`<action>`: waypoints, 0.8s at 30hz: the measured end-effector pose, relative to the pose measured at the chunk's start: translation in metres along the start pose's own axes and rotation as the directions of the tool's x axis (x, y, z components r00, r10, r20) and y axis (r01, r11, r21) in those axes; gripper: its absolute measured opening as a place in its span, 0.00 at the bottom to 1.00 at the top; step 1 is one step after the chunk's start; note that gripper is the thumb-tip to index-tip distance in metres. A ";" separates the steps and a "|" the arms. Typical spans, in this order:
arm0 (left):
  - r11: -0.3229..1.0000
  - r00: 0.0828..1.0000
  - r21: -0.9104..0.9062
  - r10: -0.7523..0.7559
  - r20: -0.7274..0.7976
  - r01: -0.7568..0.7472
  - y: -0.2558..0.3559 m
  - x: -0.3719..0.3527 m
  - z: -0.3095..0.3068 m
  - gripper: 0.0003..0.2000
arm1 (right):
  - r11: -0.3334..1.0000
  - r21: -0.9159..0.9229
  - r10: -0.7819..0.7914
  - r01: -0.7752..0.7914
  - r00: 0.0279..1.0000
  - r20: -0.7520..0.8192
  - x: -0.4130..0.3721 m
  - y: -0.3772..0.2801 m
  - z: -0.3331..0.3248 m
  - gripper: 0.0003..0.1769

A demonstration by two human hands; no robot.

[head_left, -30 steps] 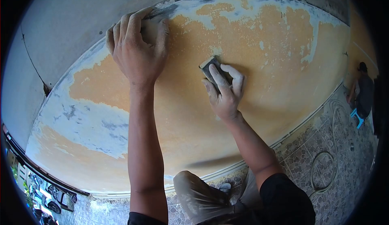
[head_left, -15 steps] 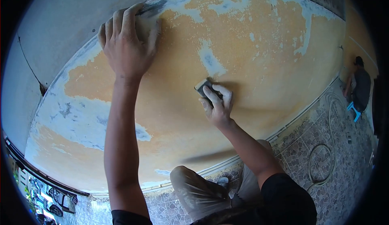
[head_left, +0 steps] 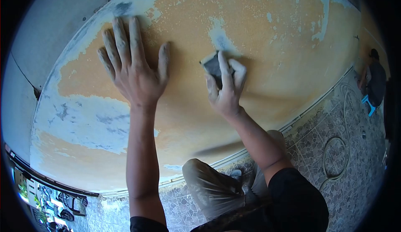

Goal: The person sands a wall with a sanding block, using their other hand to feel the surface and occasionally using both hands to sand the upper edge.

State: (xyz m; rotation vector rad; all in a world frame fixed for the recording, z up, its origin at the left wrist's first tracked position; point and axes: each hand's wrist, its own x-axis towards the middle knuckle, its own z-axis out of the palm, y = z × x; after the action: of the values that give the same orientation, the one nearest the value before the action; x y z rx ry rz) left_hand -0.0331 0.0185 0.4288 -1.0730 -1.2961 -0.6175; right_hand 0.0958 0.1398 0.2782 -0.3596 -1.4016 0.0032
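Note:
My left hand [head_left: 135, 71] lies flat against the wall [head_left: 184, 77], its dusty fingers spread and nothing in it. To the right, my right hand [head_left: 227, 83] grips a dark sanding block [head_left: 213, 68] with a pale edge and holds it to the wall surface. The wall is yellow-orange with worn whitish and grey patches. One such patch [head_left: 220, 37] is just above the block. Pale dust coats the fingers of both hands.
A patterned tile floor [head_left: 300, 156] meets the wall below. A coiled hose [head_left: 326, 165] lies on it at right. Another person [head_left: 376, 79] is by the wall at far right, with a blue stool [head_left: 369, 105]. A motorbike [head_left: 58, 209] stands at lower left.
My left hand has come down from the wall's top edge and now lies flat with fingers spread. My right hand has moved the block slightly up the wall. The view has shifted somewhat.

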 end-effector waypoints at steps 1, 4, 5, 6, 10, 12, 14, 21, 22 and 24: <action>0.998 0.996 0.058 -0.030 0.084 0.025 0.007 -0.026 -0.004 0.37 | 1.000 0.006 -0.019 0.018 0.997 0.077 -0.034 -0.002 -0.005 0.37; 0.995 0.961 0.069 -0.090 0.262 0.074 0.026 -0.124 -0.011 0.38 | 0.980 0.028 -0.199 0.198 0.946 0.255 -0.116 0.014 -0.028 0.38; 0.996 0.955 0.041 -0.083 0.284 0.075 0.030 -0.161 -0.011 0.39 | 0.980 0.028 -0.199 0.198 0.947 0.252 -0.111 0.015 -0.031 0.38; 0.996 0.942 0.044 -0.082 0.325 0.071 0.034 -0.201 -0.014 0.39 | 0.983 -0.006 -0.177 0.184 0.953 0.247 -0.097 0.018 -0.034 0.38; 0.993 0.903 -0.006 -0.101 0.417 0.114 0.050 -0.342 -0.028 0.42 | 0.998 -0.009 0.070 -0.070 0.996 0.050 0.004 0.020 -0.028 0.35; 0.986 0.881 0.007 -0.152 0.447 0.166 0.061 -0.380 -0.036 0.44 | 0.996 -0.017 0.083 -0.084 0.995 -0.062 0.021 0.020 -0.014 0.34; 0.979 0.874 0.020 -0.189 0.449 0.201 0.070 -0.400 -0.038 0.44 | 0.996 -0.034 0.073 -0.077 0.992 -0.105 0.012 0.014 -0.009 0.33; 0.965 0.869 0.010 -0.242 0.431 0.264 0.077 -0.428 -0.041 0.44 | 0.943 0.058 -0.324 0.329 0.860 0.394 -0.095 0.031 -0.051 0.40; 0.964 0.867 0.009 -0.244 0.434 0.266 0.078 -0.427 -0.037 0.44 | 0.954 0.041 -0.295 0.298 0.897 0.330 -0.093 0.035 -0.047 0.40; 0.963 0.865 0.006 -0.246 0.438 0.271 0.079 -0.428 -0.036 0.44 | 0.999 0.006 -0.051 0.051 0.979 0.196 -0.061 0.028 -0.035 0.36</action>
State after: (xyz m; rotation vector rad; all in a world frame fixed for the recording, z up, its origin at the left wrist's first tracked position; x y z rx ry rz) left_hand -0.0418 -0.0625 -0.0001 -1.1315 -1.8468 -0.6369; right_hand 0.1250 0.1447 0.2086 -0.3289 -1.6056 -0.0026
